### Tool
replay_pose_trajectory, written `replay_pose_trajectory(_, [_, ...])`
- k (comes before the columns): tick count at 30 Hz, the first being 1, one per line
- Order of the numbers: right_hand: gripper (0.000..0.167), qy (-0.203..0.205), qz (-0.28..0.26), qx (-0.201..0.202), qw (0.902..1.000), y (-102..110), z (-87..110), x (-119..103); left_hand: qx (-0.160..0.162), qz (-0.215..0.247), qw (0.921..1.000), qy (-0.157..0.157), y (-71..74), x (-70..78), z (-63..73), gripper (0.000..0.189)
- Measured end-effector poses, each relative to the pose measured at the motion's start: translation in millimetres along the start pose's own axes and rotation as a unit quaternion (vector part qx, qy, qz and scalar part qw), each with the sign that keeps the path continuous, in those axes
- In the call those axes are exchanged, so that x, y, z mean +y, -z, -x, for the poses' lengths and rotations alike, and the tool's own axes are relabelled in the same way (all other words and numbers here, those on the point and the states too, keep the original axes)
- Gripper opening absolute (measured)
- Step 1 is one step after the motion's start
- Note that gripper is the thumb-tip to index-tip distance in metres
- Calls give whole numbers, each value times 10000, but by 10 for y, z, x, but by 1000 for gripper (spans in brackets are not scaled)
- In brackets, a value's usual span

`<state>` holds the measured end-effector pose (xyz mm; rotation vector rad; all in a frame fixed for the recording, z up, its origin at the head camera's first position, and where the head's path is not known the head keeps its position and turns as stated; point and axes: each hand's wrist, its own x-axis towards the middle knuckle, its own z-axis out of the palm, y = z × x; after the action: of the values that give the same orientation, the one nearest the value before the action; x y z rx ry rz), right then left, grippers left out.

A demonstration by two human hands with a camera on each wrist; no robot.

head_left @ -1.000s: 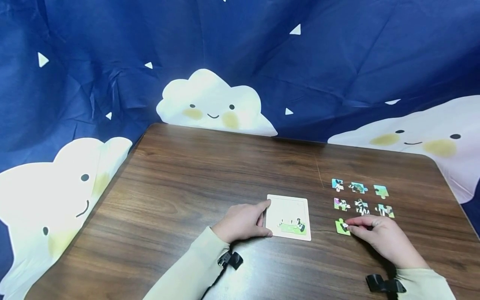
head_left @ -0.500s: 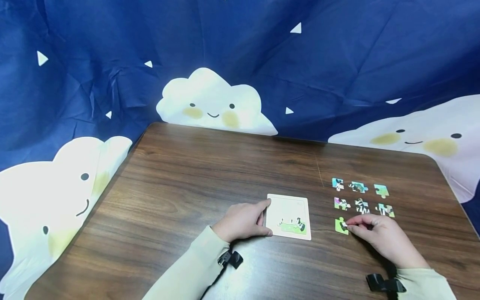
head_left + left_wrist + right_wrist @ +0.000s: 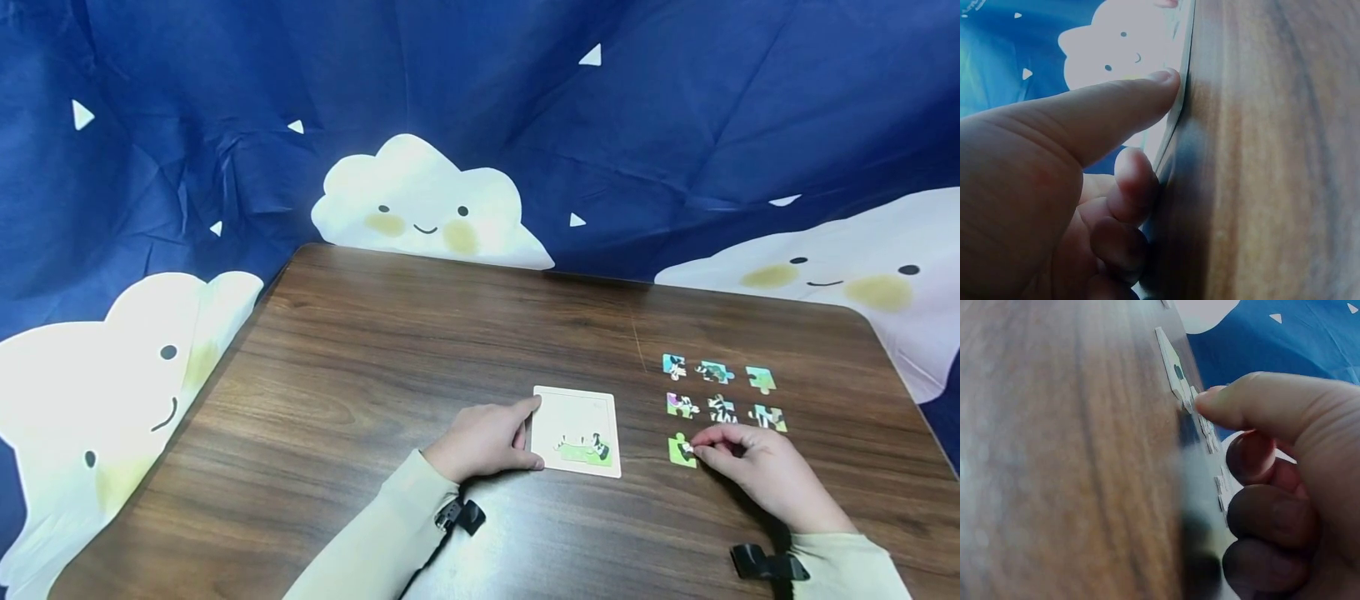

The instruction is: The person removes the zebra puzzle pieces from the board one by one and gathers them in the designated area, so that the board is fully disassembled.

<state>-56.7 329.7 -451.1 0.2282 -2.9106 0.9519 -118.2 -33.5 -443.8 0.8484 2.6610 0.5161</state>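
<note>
My left hand [image 3: 480, 442] rests against the left edge of a square pale puzzle board [image 3: 573, 412], with thumb and index finger spread along that edge. A green strip with black-and-white shapes fills the lower right part of the board. On the right, my right hand [image 3: 757, 467] pinches the right side of a green jigsaw piece [image 3: 680, 450] between thumb and index finger, and the piece is at table level. In the right wrist view the thumb tip meets the end of that piece [image 3: 1172, 365], while the other fingers are curled.
Behind the right hand lie two rows of jigsaw pieces, among them a pink-and-green piece [image 3: 682, 406], a striped piece [image 3: 722, 408] and a blue-green piece [image 3: 761, 378]. A brown wooden table [image 3: 375, 350] bears everything. A blue curtain [image 3: 480, 75] with clouds hangs behind it.
Both hands stay nearly still, and the board does not shift. The right fingertips have closed in slightly at the green piece's edge. The view has tilted very slightly.
</note>
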Motion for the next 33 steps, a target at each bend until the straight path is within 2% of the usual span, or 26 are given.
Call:
replay_pose_trajectory(6, [9, -76, -170, 389, 9991, -40, -21, -123, -17, 10, 10000, 28, 1, -11, 6, 85])
replay_pose_trajectory(11, [7, 11, -226, 404, 9989, -139, -72, -299, -19, 29, 10000, 68, 1, -28, 22, 85])
replay_pose_trajectory(17, [8, 412, -252, 193, 9986, -348, -173, -594, -31, 53, 10000, 70, 8, -29, 36, 85])
replay_pose_trajectory(23, [14, 597, -341, -473, 9965, -531, -273, -851, -50, 72, 9999, 129, 8, -23, 25, 85])
replay_pose_trajectory(28, [20, 623, -178, -923, 9936, -626, -329, -970, -58, 79, 9999, 134, 4, -12, 16, 85])
replay_pose_trajectory(33, [21, 643, 55, -944, 9934, -664, -349, -1010, -24, 68, 10000, 60, 8, -2, 7, 84])
